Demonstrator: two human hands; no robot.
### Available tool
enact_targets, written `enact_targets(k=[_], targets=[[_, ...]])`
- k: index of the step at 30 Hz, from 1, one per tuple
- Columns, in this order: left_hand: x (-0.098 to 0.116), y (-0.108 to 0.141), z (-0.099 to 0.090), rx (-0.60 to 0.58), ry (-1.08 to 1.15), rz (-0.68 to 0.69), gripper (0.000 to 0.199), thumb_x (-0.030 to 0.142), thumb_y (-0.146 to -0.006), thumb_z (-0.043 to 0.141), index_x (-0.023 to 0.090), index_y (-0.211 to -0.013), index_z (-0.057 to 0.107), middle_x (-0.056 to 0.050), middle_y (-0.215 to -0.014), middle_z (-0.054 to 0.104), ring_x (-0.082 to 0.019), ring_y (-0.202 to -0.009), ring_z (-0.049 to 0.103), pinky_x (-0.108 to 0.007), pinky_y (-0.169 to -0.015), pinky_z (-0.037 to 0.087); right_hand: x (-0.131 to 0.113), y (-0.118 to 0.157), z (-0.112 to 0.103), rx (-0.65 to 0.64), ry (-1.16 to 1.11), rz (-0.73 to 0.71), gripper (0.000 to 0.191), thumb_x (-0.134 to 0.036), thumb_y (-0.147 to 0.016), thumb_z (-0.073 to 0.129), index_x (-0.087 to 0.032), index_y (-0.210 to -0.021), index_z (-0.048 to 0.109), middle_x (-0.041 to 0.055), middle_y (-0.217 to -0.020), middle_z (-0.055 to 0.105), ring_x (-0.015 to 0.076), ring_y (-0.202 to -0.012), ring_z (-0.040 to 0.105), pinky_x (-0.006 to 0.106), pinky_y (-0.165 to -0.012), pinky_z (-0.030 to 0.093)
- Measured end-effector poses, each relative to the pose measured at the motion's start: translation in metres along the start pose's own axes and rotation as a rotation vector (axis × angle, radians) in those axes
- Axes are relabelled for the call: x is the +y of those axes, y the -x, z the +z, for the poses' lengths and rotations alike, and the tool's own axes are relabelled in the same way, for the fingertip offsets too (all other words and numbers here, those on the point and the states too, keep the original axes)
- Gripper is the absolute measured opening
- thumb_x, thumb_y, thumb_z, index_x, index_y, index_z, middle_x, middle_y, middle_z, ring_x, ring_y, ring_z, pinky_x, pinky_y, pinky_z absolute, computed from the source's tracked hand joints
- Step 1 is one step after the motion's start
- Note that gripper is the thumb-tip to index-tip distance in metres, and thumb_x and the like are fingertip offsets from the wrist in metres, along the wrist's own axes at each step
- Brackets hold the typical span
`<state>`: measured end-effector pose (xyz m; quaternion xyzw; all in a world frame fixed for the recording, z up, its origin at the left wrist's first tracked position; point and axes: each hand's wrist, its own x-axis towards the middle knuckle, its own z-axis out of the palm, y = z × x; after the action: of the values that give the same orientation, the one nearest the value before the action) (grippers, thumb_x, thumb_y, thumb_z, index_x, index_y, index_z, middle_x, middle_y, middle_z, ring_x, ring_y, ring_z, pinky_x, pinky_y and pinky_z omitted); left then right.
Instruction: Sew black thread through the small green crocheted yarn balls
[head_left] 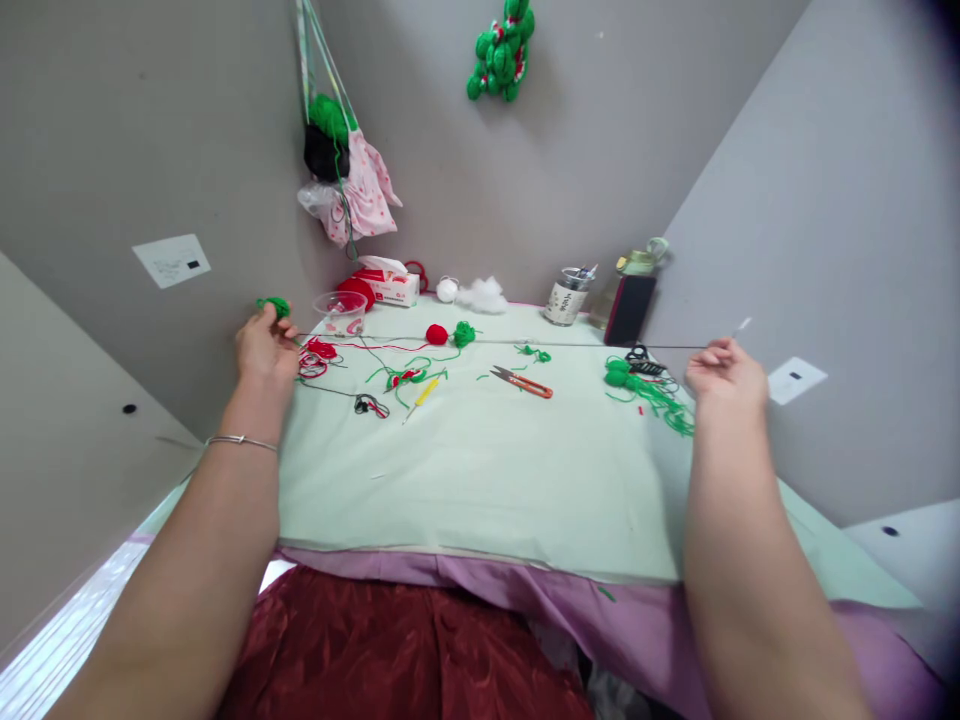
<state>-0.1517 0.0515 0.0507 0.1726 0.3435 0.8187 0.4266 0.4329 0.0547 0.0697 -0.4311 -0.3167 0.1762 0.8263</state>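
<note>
A long dark strand of yarn (570, 345) is stretched straight across above the table between my two hands. My left hand (264, 345) is closed on its left end, with a small green knitted piece or yarn bundle (274, 306) showing at the fingertips. At the other end, my right hand (726, 372) pinches the strand with curled fingers. A small whitish, thin item (742, 326) sticks up behind those fingers; its kind is unclear. Under the strand lie orange-handled thread snips (529, 383), a yellow-handled crochet hook (426, 392) and green-and-red crocheted bits (407, 377).
A red yarn ball (436, 335) and green yarn (464, 334) lie mid-table. Behind stand a tissue box (394, 288), a pen tin (567, 300), a phone (630, 310) and a bottle (637, 262). Green yarn tails (660, 400) lie right. Grey partitions (825, 230) enclose the table.
</note>
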Motion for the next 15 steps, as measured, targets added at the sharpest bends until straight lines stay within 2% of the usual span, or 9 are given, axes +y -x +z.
enact_targets(k=[2, 4, 5, 8, 10, 15], targets=[[0.0, 0.0, -0.001, -0.013, -0.028, 0.007, 0.026, 0.0, -0.1, 0.04, 0.012, -0.079, 0.047, 0.002, -0.068, 0.06, -0.002, -0.051, 0.038, -0.014, -0.048, 0.027, -0.003, -0.001, -0.006, 0.156, -0.024, 0.226, 0.027, -0.017, -0.096, 0.061, -0.014, -0.07, 0.053, -0.0072, -0.058, 0.043, 0.0013, -0.041, 0.03, 0.014, -0.036, 0.022], [-0.001, 0.0, -0.001, -0.023, -0.054, 0.017, 0.026, -0.002, -0.098, 0.04, 0.012, -0.079, 0.047, 0.002, -0.068, 0.059, -0.003, -0.051, 0.038, -0.015, -0.048, 0.026, -0.007, 0.002, -0.009, 0.275, -0.062, 0.341, 0.015, -0.023, -0.098, 0.061, -0.014, -0.086, 0.059, -0.0062, -0.067, 0.05, 0.0017, -0.046, 0.039, 0.012, -0.038, 0.031], [-0.002, 0.0, -0.001, -0.025, -0.067, 0.021, 0.026, -0.002, -0.098, 0.04, 0.012, -0.078, 0.046, 0.002, -0.067, 0.058, -0.003, -0.05, 0.038, -0.015, -0.048, 0.026, -0.01, 0.004, -0.01, 0.318, -0.083, 0.372, 0.014, -0.02, -0.099, 0.058, -0.013, -0.086, 0.058, -0.006, -0.068, 0.05, 0.0013, -0.046, 0.04, 0.011, -0.038, 0.031], [-0.003, -0.002, -0.002, -0.028, -0.109, 0.03, 0.027, -0.002, -0.099, 0.039, 0.012, -0.077, 0.046, 0.002, -0.068, 0.057, -0.002, -0.05, 0.037, -0.015, -0.049, 0.026, -0.02, 0.009, -0.012, 0.392, -0.131, 0.395, 0.036, 0.003, -0.098, 0.037, -0.013, -0.067, 0.046, -0.007, -0.063, 0.041, -0.002, -0.039, 0.028, 0.008, -0.035, 0.02], [-0.004, -0.004, -0.003, -0.027, -0.145, 0.037, 0.027, -0.001, -0.099, 0.039, 0.012, -0.077, 0.045, 0.001, -0.068, 0.056, -0.002, -0.05, 0.036, -0.015, -0.049, 0.025, -0.025, 0.012, -0.014, 0.414, -0.136, 0.385, 0.043, 0.009, -0.095, 0.025, -0.014, -0.062, 0.039, -0.0067, -0.062, 0.04, -0.0027, -0.037, 0.024, 0.007, -0.035, 0.017], [-0.009, -0.012, -0.007, -0.019, -0.279, 0.085, 0.024, 0.0, -0.098, 0.041, 0.013, -0.078, 0.044, 0.003, -0.07, 0.053, -0.003, -0.051, 0.032, -0.019, -0.05, 0.022, -0.02, 0.019, -0.012, 0.445, -0.039, 0.283, 0.037, 0.007, -0.092, 0.037, -0.015, -0.063, 0.04, -0.0061, -0.061, 0.044, -0.0007, -0.038, 0.027, 0.009, -0.036, 0.02]])
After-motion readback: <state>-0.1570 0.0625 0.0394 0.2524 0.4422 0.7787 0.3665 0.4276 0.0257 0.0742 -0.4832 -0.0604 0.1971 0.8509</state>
